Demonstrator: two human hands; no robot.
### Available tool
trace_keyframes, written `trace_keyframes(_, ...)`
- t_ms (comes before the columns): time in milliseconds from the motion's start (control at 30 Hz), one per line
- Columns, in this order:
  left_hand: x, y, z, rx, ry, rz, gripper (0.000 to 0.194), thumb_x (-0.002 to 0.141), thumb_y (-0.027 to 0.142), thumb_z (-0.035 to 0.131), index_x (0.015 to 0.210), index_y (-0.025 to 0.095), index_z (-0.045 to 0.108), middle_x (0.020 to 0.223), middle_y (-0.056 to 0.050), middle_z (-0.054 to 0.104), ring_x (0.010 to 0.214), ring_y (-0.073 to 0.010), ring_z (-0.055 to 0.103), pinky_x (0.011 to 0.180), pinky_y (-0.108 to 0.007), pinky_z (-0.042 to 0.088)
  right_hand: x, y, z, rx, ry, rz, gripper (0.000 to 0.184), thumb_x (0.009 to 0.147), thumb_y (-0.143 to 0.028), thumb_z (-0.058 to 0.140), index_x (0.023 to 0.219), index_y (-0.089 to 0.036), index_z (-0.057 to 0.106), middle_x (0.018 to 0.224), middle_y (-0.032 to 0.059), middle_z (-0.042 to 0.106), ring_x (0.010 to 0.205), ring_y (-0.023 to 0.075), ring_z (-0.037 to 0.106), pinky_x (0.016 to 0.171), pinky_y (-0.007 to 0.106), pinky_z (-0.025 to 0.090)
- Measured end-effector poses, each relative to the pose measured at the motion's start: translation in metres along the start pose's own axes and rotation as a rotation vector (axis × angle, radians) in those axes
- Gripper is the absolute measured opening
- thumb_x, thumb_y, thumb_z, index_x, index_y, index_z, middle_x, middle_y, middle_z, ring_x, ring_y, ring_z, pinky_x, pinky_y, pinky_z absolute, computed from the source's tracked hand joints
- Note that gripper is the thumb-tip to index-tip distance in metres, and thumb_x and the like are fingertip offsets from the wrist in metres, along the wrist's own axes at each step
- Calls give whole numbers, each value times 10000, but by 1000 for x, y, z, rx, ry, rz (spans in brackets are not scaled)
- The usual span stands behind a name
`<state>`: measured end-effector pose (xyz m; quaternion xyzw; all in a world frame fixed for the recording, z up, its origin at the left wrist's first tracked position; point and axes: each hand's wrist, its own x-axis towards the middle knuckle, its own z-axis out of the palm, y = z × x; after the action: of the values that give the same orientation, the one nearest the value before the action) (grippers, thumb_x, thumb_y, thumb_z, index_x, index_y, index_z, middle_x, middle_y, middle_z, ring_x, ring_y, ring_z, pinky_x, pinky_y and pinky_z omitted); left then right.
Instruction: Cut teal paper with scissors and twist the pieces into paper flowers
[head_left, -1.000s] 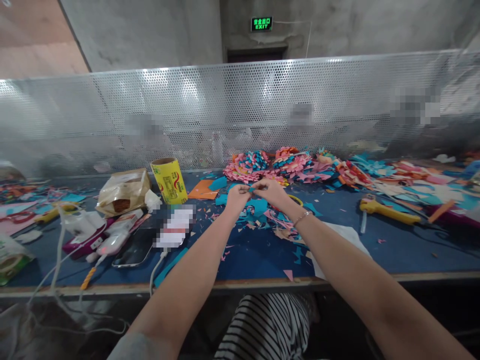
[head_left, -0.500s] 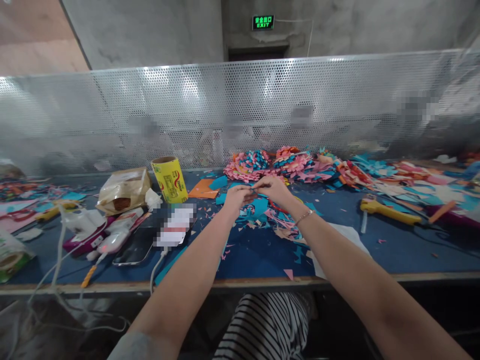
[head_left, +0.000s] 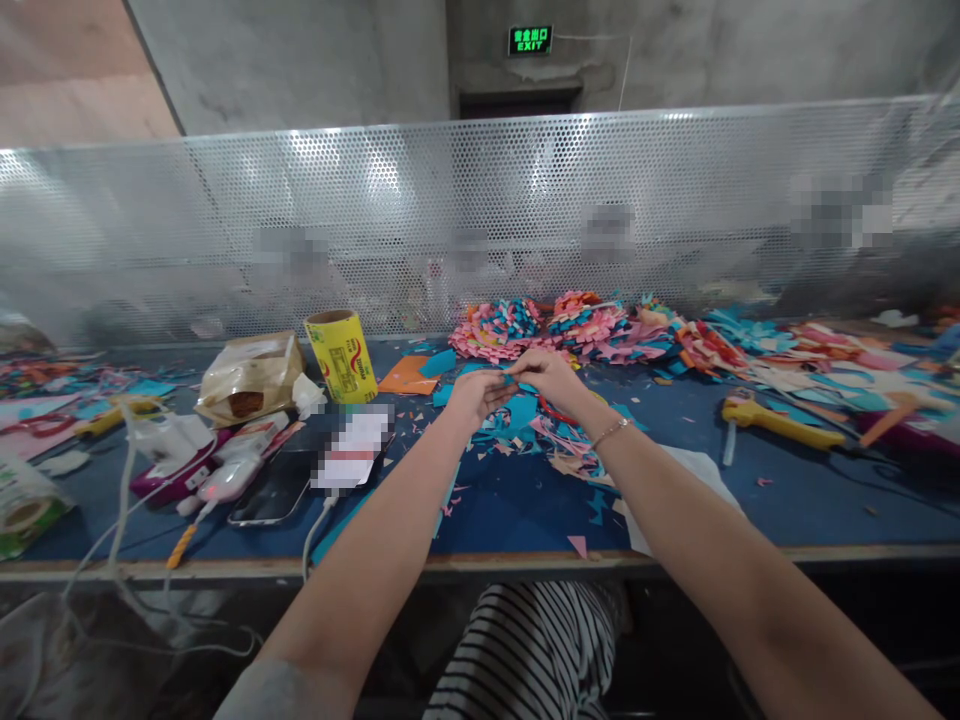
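Both my hands meet above the blue table [head_left: 510, 505], fingers pinched together on a small strip of blue paper [head_left: 507, 376]. My left hand [head_left: 474, 392] grips its left end and my right hand [head_left: 551, 376], with a thin bracelet on the wrist, grips its right end. Right below them lies a heap of blue, pink and orange paper scraps [head_left: 536, 432]. Behind the hands stand finished multicoloured paper flowers [head_left: 525, 328].
A yellow tape roll [head_left: 340, 357], a paper snack bag [head_left: 247, 378], a phone [head_left: 271, 490] with cables and a white charger lie at left. A yellow utility knife [head_left: 776, 422] and more cut paper lie at right. A perforated metal screen [head_left: 480, 220] closes the back.
The hands stay joined on the blue strip, dropping slightly toward the scrap heap; the fingers shift a little. The camera has tilted slightly.
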<state>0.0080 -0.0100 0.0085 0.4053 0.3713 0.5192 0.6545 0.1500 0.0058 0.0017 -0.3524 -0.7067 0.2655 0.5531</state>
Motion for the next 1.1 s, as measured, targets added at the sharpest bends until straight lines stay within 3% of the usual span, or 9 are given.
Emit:
trace_keyframes(200, -2, -1, 0, 12, -3, 17, 103, 590, 49, 585, 659, 121, 560, 555, -57, 632, 659, -194, 665, 684, -304, 499, 0, 5, -3, 119, -42, 81, 114, 556, -221, 602, 635, -168, 664, 667, 12, 609, 655, 129, 540, 643, 276, 442)
trace_keyframes(400, -1, -3, 0, 30, 28, 18, 79, 595, 59, 597, 609, 117, 545, 519, -36, 607, 605, -167, 651, 679, -285, 494, -2, 4, 1, 17, -44, 29, 137, 594, -219, 571, 680, -156, 657, 623, 4, 576, 597, 113, 509, 584, 255, 431)
trace_keyframes(600, 0, -5, -2, -2, 32, 3, 99, 585, 66, 629, 585, 119, 545, 542, -27, 606, 589, -154, 643, 697, -289, 485, -3, 4, 1, -36, -83, -43, 147, 629, -218, 552, 705, -149, 658, 702, 18, 574, 642, 114, 522, 587, 249, 431)
trace_keyframes(867, 0, -5, -2, -24, -3, 10, 139, 568, 79, 673, 623, 130, 556, 564, -35, 622, 616, -162, 650, 731, -314, 488, -1, 6, -1, -28, -85, -54, 127, 637, -232, 573, 698, -160, 659, 692, 13, 569, 647, 118, 522, 617, 262, 439)
trace_keyframes(1100, 0, -5, -2, -21, 5, -42, 85, 595, 75, 613, 619, 135, 558, 571, -52, 635, 671, -180, 660, 723, -312, 501, -3, 5, -2, 18, -101, -25, 129, 620, -204, 563, 690, -167, 664, 687, 7, 569, 641, 115, 519, 604, 250, 429)
